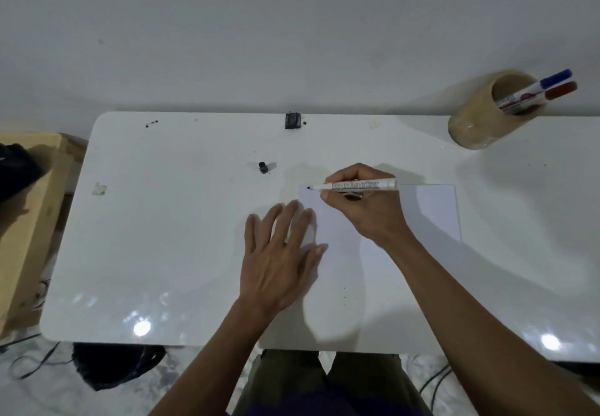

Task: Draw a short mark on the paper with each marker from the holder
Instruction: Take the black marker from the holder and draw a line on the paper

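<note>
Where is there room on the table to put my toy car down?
The widest bare patch is the table's left side, between the left hand and the left edge, nearer than the black cap. Another lies between the paper and the holder. The middle is crowded by both hands and the marker.

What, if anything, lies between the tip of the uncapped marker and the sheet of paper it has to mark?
Nothing visible does. The right hand holds the marker with its dark tip at the far left corner of the paper. The left hand lies flat on the paper's left edge, nearer the person than the tip and clear of it.
</note>
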Demonstrator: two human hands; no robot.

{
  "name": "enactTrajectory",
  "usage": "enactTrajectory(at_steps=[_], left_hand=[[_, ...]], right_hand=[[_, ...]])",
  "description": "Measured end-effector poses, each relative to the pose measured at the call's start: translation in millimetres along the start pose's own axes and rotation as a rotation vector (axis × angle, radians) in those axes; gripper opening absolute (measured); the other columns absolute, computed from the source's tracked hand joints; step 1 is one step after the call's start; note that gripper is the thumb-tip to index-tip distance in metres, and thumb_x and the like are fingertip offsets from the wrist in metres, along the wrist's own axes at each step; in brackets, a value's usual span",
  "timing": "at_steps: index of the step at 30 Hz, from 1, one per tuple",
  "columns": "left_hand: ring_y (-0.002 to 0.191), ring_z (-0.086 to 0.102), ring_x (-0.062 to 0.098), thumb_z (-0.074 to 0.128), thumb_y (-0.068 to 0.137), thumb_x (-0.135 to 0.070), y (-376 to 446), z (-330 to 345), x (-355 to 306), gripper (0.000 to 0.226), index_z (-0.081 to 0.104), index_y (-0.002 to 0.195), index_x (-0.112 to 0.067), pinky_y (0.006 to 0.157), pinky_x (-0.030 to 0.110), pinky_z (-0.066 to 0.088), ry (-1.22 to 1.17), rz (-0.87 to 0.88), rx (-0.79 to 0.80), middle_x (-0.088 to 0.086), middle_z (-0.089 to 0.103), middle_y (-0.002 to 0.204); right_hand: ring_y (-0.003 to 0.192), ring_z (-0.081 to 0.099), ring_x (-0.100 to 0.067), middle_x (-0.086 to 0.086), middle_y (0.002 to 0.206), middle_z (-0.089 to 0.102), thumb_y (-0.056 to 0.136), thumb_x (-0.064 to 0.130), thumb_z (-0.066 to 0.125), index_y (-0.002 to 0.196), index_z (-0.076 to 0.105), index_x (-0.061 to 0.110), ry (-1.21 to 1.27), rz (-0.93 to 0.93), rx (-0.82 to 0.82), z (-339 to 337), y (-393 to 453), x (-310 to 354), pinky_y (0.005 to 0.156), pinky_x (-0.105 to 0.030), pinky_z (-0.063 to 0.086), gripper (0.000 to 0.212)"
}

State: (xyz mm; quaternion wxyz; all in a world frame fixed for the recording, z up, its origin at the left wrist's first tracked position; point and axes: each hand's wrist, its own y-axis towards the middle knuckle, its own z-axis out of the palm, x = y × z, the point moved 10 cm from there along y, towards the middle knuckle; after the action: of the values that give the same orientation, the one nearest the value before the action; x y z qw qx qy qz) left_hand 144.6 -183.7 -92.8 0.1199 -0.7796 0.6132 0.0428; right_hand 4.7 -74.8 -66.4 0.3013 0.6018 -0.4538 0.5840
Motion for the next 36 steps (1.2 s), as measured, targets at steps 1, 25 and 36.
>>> enactTrajectory(at_steps=[1, 25, 36], left_hand=[[0.148, 0.033, 0.028, 0.034, 0.099, -0.062, 1, 2, 1, 0.062, 0.038, 0.151, -0.028, 0.12, 0.059, 0.023, 0.005, 0.005, 0.013, 0.002, 0.037, 0.16], [0.153, 0.027, 0.028, 0.045, 0.094, -0.064, -1, -2, 10, 0.065, 0.042, 0.15, -0.031, 0.121, 0.062, 0.018, 0.04, -0.039, -0.157, 0.007, 0.036, 0.162], [0.151, 0.03, 0.028, 0.046, 0.094, -0.063, -2, -5, 9, 0.063, 0.046, 0.148, -0.03, 0.12, 0.062, 0.021, 0.031, -0.031, -0.21, 0.007, 0.039, 0.16]], right_hand=[[0.072, 0.074, -0.024, -0.008, 0.084, 0.078, 0.077, 0.003, 0.085, 0.083, 0.074, 0.002, -0.016, -0.015, 0.001, 1, 5, 0, 0.067, -0.035, 0.06, 0.013], [0.065, 0.072, -0.022, -0.004, 0.075, 0.077, 0.076, 0.016, 0.089, 0.077, 0.074, 0.004, -0.135, -0.029, -0.05, 11, 21, -21, 0.057, -0.032, 0.058, 0.02], [0.057, 0.064, -0.01, -0.007, 0.071, 0.075, 0.074, 0.015, 0.09, 0.073, 0.071, 0.004, -0.144, 0.013, -0.027, 12, 22, -26, 0.053, -0.024, 0.05, 0.022]])
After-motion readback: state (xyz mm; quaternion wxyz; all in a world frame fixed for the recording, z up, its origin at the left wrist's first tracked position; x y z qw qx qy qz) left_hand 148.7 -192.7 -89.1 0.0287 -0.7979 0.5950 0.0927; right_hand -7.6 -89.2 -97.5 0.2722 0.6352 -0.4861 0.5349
